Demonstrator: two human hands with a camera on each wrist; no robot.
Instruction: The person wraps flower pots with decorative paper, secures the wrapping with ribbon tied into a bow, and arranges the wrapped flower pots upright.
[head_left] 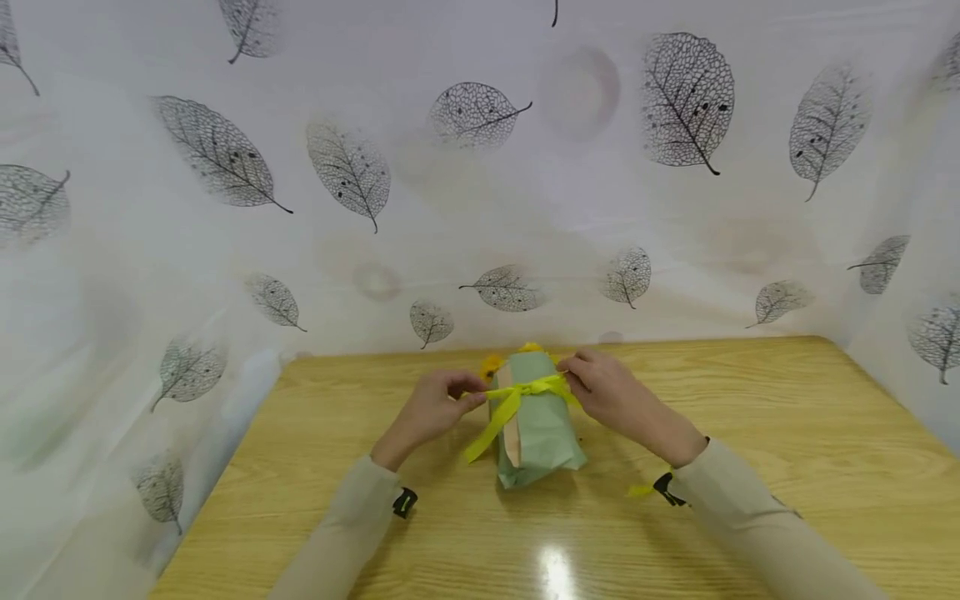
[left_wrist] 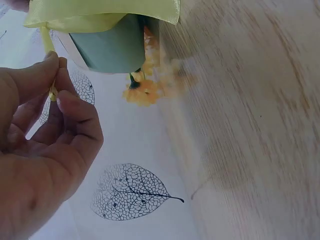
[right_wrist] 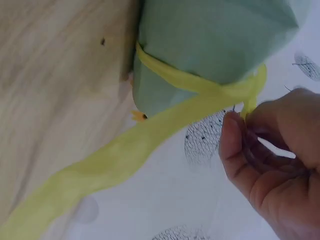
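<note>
A green paper-wrapped bouquet [head_left: 542,437] lies on the table, with yellow-orange flowers [left_wrist: 142,92] at its far end. Round its middle runs a yellow ribbon [head_left: 506,425], crossed or knotted on top, one tail hanging over the left side. My left hand [head_left: 435,407] pinches a narrow gathered part of the ribbon between thumb and fingers, left of the wrap. On the other side, my right hand [head_left: 617,400] pinches another part between thumb and index finger. A wide loose tail [right_wrist: 100,165] stretches across the right wrist view. The exact form of the knot cannot be told.
The wood-grain table [head_left: 750,400] spreads on both sides of the bouquet. Behind it hangs a white cloth [head_left: 487,208] printed with dark leaves. Black straps with small buckles [head_left: 405,502] sit at both wrists. A small dark speck [right_wrist: 103,41] lies on the table.
</note>
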